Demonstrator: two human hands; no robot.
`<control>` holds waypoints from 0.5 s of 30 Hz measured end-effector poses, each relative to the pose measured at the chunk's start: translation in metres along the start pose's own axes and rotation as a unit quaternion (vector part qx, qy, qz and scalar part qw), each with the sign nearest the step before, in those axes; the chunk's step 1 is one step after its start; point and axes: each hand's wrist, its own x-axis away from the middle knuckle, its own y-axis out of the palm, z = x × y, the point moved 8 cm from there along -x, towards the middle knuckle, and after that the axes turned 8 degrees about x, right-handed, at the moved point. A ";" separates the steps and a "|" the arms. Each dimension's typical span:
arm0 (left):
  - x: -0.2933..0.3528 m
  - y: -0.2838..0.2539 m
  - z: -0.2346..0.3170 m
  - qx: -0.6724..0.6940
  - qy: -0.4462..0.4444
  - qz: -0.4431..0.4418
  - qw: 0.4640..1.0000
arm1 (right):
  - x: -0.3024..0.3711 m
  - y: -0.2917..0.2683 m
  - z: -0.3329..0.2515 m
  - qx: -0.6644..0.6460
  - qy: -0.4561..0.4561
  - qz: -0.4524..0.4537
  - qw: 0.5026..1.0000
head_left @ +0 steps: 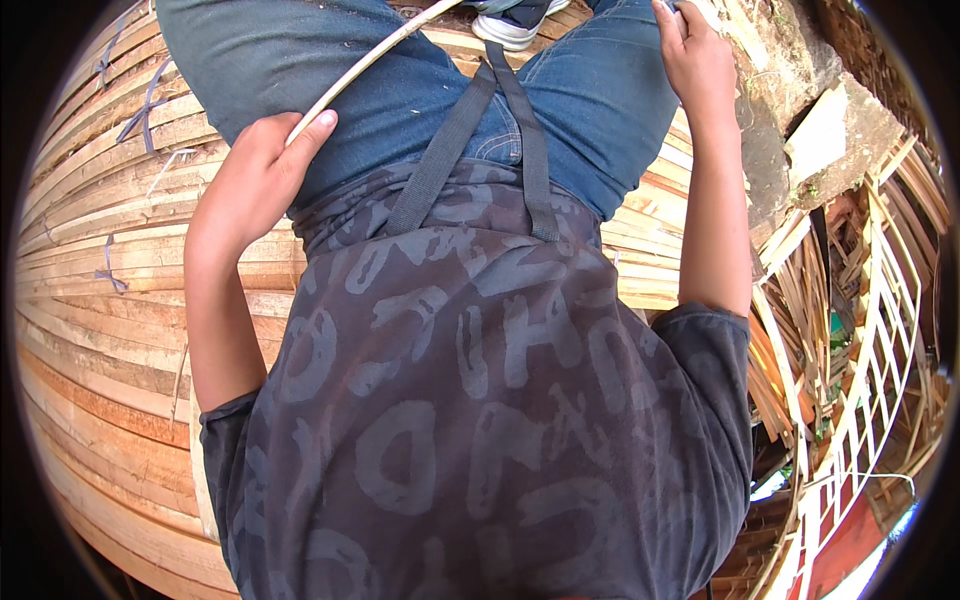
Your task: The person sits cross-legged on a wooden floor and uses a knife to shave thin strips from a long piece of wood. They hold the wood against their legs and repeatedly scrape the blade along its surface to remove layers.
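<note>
A long, pale, slightly curved strip of bamboo or cane (375, 55) runs from my left hand (262, 165) up and to the right, over my thigh, to the top edge. My left fingers are closed round its near end, with the thumb lying along it. At the upper right, beside my other knee, my right hand (697, 65) is closed. Something small and greyish shows at its fingertips, but the top edge cuts it off and I cannot make out what it is. The strip's far end is also out of view.
Stacked wooden slats (110, 370), some tied with blue string (148, 105), spread at the left. Two dark webbing straps (450, 150) hang over my lap. A shoe (508, 30) shows between my legs. Stone blocks (850, 140), split strips (785, 370) and a pale lattice (850, 460) lie right.
</note>
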 end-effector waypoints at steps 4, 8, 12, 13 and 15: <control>0.003 -0.002 0.005 -0.013 0.002 0.044 0.999 | 0.028 0.022 -0.026 -0.092 -0.060 -0.010 0.994; 0.019 0.002 0.018 -0.124 -0.022 0.141 0.982 | 0.056 0.024 -0.052 -0.151 -0.050 -0.041 0.986; 0.038 0.006 0.014 -0.153 0.004 0.217 0.964 | 0.070 0.023 -0.055 -0.201 -0.050 -0.049 0.977; 0.040 0.002 0.014 -0.151 0.026 0.241 0.958 | 0.069 0.022 -0.054 -0.202 -0.051 -0.044 0.977; 0.045 -0.006 0.015 -0.147 0.069 0.289 0.943 | 0.067 0.018 -0.052 -0.206 -0.053 -0.036 0.976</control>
